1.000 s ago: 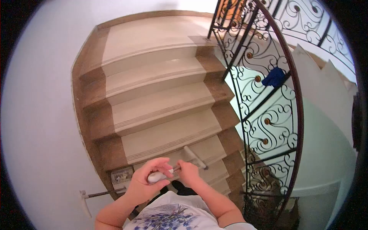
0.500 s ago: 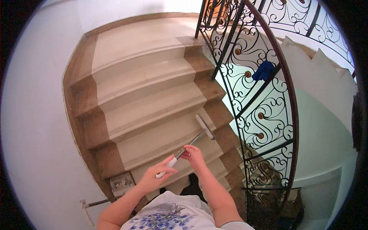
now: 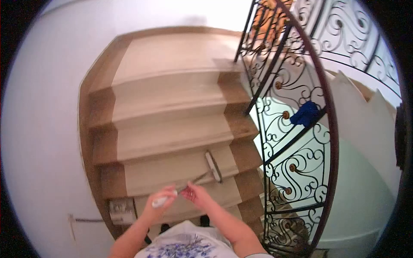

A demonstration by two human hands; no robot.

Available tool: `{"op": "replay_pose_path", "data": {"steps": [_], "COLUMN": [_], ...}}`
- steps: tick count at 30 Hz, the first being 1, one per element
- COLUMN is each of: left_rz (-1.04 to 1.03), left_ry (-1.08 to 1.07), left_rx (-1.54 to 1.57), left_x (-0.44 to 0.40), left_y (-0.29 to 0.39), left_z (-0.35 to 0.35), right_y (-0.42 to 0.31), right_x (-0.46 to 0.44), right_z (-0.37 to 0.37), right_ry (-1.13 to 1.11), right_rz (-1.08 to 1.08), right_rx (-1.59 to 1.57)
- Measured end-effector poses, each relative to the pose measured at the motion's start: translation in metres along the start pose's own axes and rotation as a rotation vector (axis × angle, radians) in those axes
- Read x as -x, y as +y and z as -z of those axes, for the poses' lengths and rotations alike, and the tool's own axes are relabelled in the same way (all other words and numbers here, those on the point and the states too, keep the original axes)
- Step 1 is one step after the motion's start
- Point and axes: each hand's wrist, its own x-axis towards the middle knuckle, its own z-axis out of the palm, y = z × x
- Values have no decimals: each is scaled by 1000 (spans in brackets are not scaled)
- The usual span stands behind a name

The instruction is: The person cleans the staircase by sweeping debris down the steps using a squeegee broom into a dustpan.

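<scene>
A small broom (image 3: 212, 167) with a white grip, thin metal pole and narrow white head edged in dark slants up across the stairs. Its head rests on the tread ahead of me. My left hand (image 3: 160, 198) is closed around the white grip. Just ahead of it, my right hand (image 3: 195, 194) has its fingers closed on the metal pole. Both hands are a little blurred.
Curved beige stairs (image 3: 172, 129) with brown borders rise ahead. A black scrolled iron railing (image 3: 297, 167) stands on the right, with a blue cloth (image 3: 304, 114) on it. A dustpan-like box (image 3: 122, 210) sits by the left wall, near a pole with a white crosspiece (image 3: 71, 219).
My view has shifted, and the stairs sit lower in it. Both hands and the broom have moved left, and the broom head is now farther from the railing.
</scene>
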Motion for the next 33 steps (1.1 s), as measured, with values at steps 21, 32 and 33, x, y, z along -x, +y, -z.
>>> {"op": "replay_pose_path", "data": {"steps": [21, 32, 33], "left_rz": [37, -6, 14], "left_ry": [214, 102, 41], "left_rx": [8, 46, 51], "left_x": [-42, -56, -54], "left_y": [58, 51, 50], "left_z": [-59, -42, -40], "right_y": [-22, 35, 29], "right_x": [138, 92, 80], "right_z": [121, 144, 142], "right_ry": [-174, -223, -130], "right_rz": [-173, 130, -215], "right_rx": [1134, 1558, 1303]}}
